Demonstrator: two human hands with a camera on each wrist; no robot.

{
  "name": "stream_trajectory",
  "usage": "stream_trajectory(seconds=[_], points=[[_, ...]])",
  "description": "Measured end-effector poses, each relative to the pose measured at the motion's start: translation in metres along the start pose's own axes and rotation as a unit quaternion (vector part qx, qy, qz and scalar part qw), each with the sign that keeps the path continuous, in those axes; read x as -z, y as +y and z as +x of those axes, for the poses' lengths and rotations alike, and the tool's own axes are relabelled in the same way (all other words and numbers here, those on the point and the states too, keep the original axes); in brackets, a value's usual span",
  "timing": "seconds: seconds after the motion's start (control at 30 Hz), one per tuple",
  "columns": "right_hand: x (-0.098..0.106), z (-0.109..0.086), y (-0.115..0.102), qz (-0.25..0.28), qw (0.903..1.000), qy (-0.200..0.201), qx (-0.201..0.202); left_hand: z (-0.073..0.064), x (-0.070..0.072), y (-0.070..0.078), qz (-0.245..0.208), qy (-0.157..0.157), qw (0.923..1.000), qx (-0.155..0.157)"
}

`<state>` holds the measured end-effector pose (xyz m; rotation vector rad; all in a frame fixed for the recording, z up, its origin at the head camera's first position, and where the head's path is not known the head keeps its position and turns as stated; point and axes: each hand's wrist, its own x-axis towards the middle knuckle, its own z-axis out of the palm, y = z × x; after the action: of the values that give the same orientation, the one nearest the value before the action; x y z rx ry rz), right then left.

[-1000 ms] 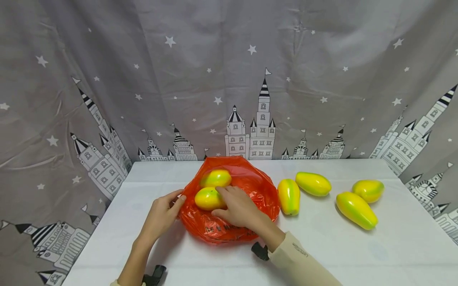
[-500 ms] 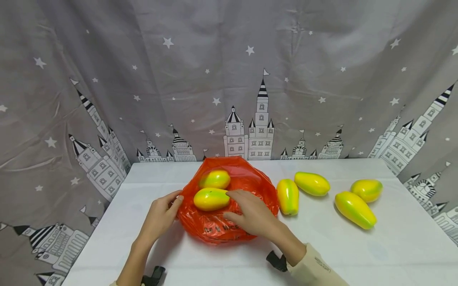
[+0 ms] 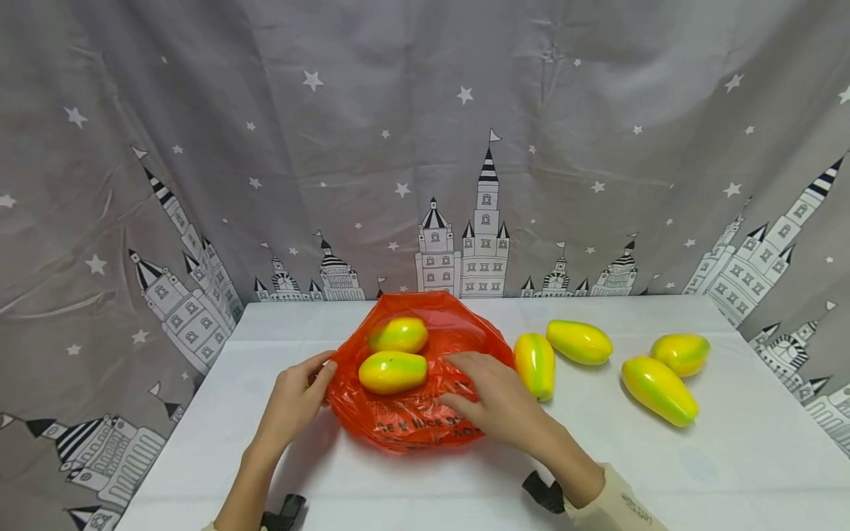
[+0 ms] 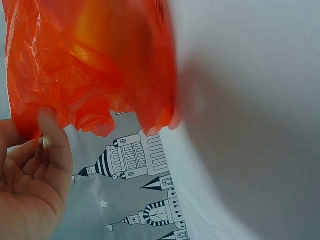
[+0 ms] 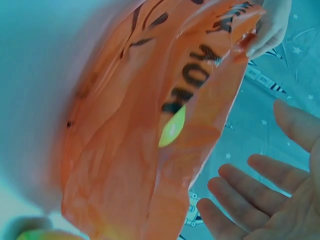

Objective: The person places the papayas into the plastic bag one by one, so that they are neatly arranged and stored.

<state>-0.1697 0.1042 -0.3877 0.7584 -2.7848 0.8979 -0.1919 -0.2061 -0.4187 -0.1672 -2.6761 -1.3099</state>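
Note:
A red plastic bag (image 3: 425, 431) with dark lettering stands open-mouthed on the white table. Inside it lie two yellow-green papayas, the front papaya (image 3: 393, 372) and the rear papaya (image 3: 400, 335). My left hand (image 3: 296, 394) pinches the bag's left rim between thumb and fingers; the left wrist view shows the film (image 4: 60, 75) bunched at the fingertips. Over the bag's right side my right hand (image 3: 501, 398) holds nothing, its fingers spread loosely. In the right wrist view the same right hand (image 5: 265, 200) appears with fingers apart beside the bag.
Right of the bag sits an upright-lying papaya (image 3: 534, 365), with another papaya (image 3: 580, 341) just behind it. Farther right two more lie together, a larger papaya (image 3: 660, 391) and a smaller papaya (image 3: 681, 354). A grey castle-print curtain (image 3: 425, 147) hangs behind the white table (image 3: 730, 479).
My right hand has let go of the front papaya, left it lying in the bag, and drawn back to the right. My left hand stays on the rim.

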Motion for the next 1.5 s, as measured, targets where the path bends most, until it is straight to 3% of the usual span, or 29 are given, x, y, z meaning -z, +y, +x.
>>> stream_trajectory(seconds=[0.43,0.73,1.5], points=[[0.010,-0.019,0.016,0.004,0.9999,0.008,0.014,-0.001,0.002,0.000,-0.002,0.004,1.0000,0.004],[0.019,-0.031,0.027,0.033,0.9976,0.059,0.015,-0.001,0.003,0.001,0.003,0.003,1.0000,0.005],[0.035,-0.062,0.078,0.013,0.9944,0.097,-0.041,0.000,0.001,0.001,-0.004,-0.003,0.9999,0.013]])
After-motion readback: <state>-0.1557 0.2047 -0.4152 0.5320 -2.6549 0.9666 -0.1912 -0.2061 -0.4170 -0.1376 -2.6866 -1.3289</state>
